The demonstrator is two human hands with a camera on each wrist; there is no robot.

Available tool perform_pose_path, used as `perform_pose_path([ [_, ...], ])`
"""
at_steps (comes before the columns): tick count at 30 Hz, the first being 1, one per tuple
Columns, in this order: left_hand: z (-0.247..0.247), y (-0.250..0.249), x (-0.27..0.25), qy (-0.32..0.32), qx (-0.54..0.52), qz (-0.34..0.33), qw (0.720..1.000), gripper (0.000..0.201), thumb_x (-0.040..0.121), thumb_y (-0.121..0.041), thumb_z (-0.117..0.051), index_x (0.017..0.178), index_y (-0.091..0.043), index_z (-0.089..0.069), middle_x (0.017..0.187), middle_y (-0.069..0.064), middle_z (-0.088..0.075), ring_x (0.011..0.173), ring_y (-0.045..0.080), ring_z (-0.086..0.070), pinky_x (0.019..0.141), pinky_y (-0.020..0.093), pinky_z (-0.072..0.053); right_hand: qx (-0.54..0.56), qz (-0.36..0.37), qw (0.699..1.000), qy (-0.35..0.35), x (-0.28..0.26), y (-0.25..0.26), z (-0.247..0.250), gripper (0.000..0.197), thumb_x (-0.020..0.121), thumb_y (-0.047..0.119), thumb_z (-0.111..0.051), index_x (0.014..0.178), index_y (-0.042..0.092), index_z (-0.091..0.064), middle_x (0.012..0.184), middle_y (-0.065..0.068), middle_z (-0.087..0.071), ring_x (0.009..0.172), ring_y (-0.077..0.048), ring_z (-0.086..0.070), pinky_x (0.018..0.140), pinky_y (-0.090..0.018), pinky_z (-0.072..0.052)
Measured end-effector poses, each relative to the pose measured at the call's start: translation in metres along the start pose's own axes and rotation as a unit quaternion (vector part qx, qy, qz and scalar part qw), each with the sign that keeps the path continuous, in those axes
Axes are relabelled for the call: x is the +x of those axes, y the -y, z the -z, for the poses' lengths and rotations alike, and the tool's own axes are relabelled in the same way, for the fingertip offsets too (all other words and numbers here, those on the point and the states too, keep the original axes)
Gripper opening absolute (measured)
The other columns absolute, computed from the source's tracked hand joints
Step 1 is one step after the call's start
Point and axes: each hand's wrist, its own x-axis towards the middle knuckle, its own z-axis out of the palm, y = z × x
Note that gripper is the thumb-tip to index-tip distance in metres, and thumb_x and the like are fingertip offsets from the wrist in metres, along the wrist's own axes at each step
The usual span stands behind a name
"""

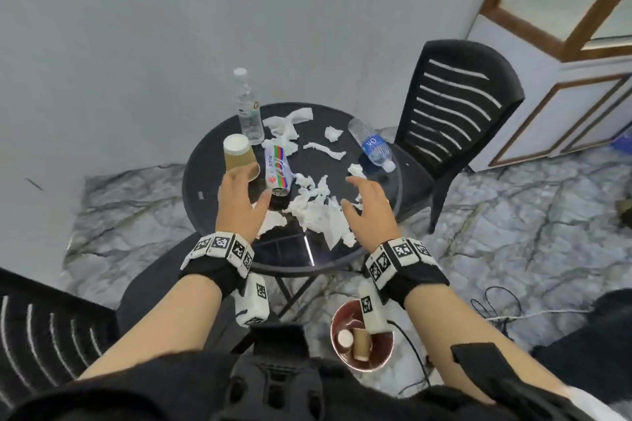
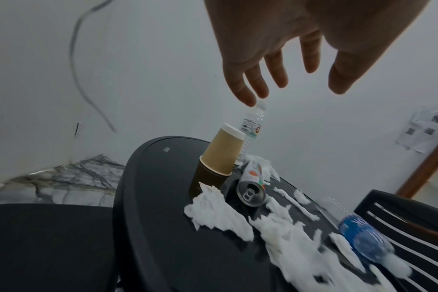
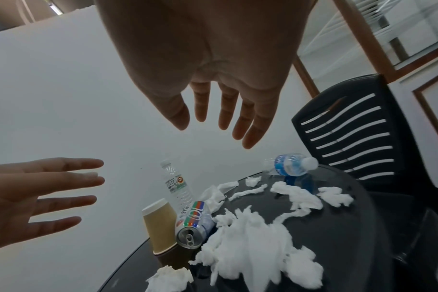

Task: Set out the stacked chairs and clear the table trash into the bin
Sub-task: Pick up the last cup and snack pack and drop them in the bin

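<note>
Below table (image 1: 191, 181), bin (image 1: 386, 357), head view only

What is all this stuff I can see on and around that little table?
table: one, black, round, centre
upright bottle: one, clear, table's far edge
lying bottle: one, clear with blue label, table's right side
paper cup: one, tan, upside down, table's left
can: one, white with stripes, on its side beside the cup
torn tissue: many pieces, white, scattered over the table
chairs: one black beyond the table, another at lower left
bin: one, reddish, on the floor, two cups inside
hands: left hand and right hand, both open above the table, holding nothing
</note>
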Motion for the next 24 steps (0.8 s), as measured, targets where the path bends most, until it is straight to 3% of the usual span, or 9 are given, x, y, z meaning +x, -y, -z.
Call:
perform_pose_path([
  [5, 0.013, 0.036, 0.059, 0.005, 0.061, 0.023, 0.998, 0.052, 0.085, -0.014, -0.063, 0.133, -0.012, -0.044, 0.137, 0.016, -0.039, 0.126, 0.034, -0.036, 0.106, 0.040, -0.028, -0.004, -0.001, 1.000, 0.012, 0.066, 0.022, -0.041, 0.043, 0.092, 0.023, -0.052, 0.134, 0.023, -0.043, 0.131, -0.004, -0.046, 0.112, -0.018, -0.049, 0.100, -0.031, -0.039],
  [8, 0.017, 0.056, 0.094, 0.015, 0.072, 0.034, 0.997, 0.059, 0.081, -0.019, -0.067, 0.135, -0.016, -0.043, 0.141, 0.012, -0.035, 0.130, 0.032, -0.032, 0.109, 0.041, -0.027, -0.007, -0.003, 1.000, 0.028, 0.106, 0.032, -0.068, 0.044, 0.092, 0.022, -0.053, 0.135, 0.023, -0.043, 0.135, -0.005, -0.044, 0.120, -0.022, -0.046, 0.103, -0.035, -0.039],
  [12, 0.014, 0.077, 0.128, 0.093, 0.059, 0.056, 0.992, 0.081, 0.075, -0.032, -0.074, 0.143, -0.027, -0.030, 0.149, 0.007, -0.023, 0.138, 0.027, -0.022, 0.113, 0.044, -0.024, -0.007, -0.026, 0.998, 0.065, 0.145, 0.043, -0.104, 0.048, 0.092, 0.024, -0.053, 0.138, 0.025, -0.039, 0.139, -0.007, -0.041, 0.125, -0.023, -0.045, 0.104, -0.032, -0.036],
  [15, 0.009, 0.092, 0.141, 0.131, 0.004, 0.090, 0.987, 0.094, 0.073, -0.032, -0.077, 0.147, -0.028, -0.019, 0.151, 0.006, -0.022, 0.140, 0.023, -0.023, 0.113, 0.043, -0.024, -0.012, -0.062, 0.993, 0.095, 0.162, 0.045, -0.131, 0.052, 0.090, 0.024, -0.053, 0.139, 0.026, -0.037, 0.137, -0.009, -0.042, 0.122, -0.027, -0.047, 0.104, -0.037, -0.037],
  [19, 0.000, 0.110, 0.149, 0.144, -0.051, 0.114, 0.982, 0.094, 0.073, -0.029, -0.078, 0.147, -0.025, -0.020, 0.150, 0.005, -0.027, 0.139, 0.020, -0.027, 0.113, 0.036, -0.024, -0.032, -0.115, 0.983, 0.143, 0.172, 0.038, -0.159, 0.064, 0.086, 0.033, -0.056, 0.144, 0.031, -0.029, 0.142, -0.005, -0.040, 0.125, -0.030, -0.043, 0.105, -0.042, -0.039],
  [24, -0.011, 0.123, 0.160, 0.138, -0.076, 0.149, 0.976, 0.092, 0.075, -0.029, -0.077, 0.147, -0.020, -0.021, 0.151, 0.004, -0.030, 0.139, 0.019, -0.030, 0.111, 0.031, -0.024, -0.042, -0.142, 0.973, 0.179, 0.176, 0.029, -0.170, 0.076, 0.082, 0.039, -0.066, 0.146, 0.030, -0.025, 0.145, -0.006, -0.031, 0.125, -0.026, -0.046, 0.102, -0.035, -0.038],
])
